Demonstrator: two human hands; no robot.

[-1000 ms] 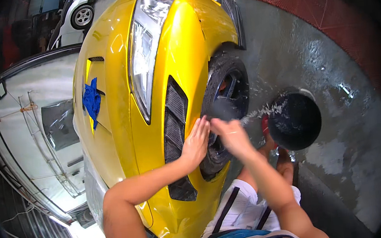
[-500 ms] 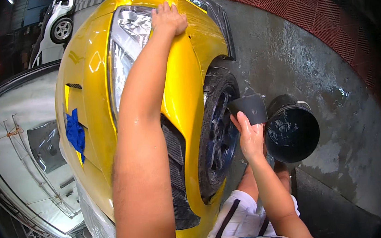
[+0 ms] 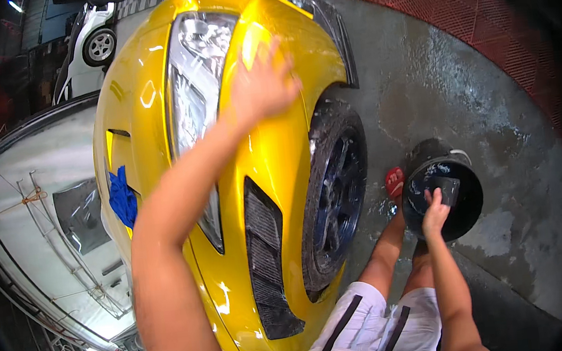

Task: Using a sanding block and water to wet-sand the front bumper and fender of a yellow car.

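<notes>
Left hand: open, fingers spread and holding nothing, at the car's [image 3: 251, 154] yellow fender beside the headlight [image 3: 199, 78]; blurred, so I cannot tell whether the palm [image 3: 263, 88] presses or just skims. Spread like that, it probably covers more of the curve.
Right hand [image 3: 436, 215]: closed on the near side of the scoop [image 3: 450, 192]; the exact finger placement is too small to tell. Gripping that near side likely suits an arm reaching straight down.
Scoop: dark, inside the mouth of the bucket, apart from the car; how deep it sits is hard to judge.
Bucket [image 3: 465, 222]: black, on the wet floor [image 3: 498, 153] just beside the feet, seemingly so the right arm reaches it while the left reaches the car.
Wheel [image 3: 336, 200]: between the fender and the bucket, touched by neither hand.
Cloth [image 3: 122, 197]: blue, crumpled by the hood vent, perhaps parked there within reach.
</notes>
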